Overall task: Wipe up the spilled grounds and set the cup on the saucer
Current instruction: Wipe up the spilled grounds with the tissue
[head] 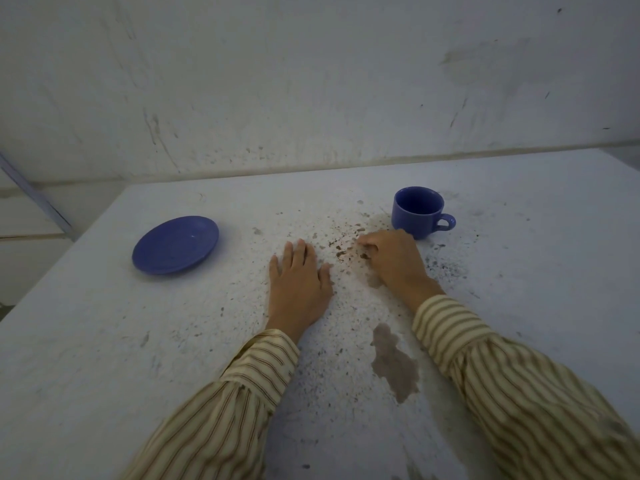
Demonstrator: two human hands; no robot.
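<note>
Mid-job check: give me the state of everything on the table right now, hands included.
cup: upright, empty, on the table, off the saucer
saucer: bare, flat, far left of cup
grounds: still scattered between the hands
left hand: flat, palm down, no grip
right hand: fingers curled at the grounds, nothing visibly held

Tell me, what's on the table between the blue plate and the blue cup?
In the head view, the left hand lies flat between saucer and cup, with dark spilled grounds and the curled right hand beside the cup.
</note>
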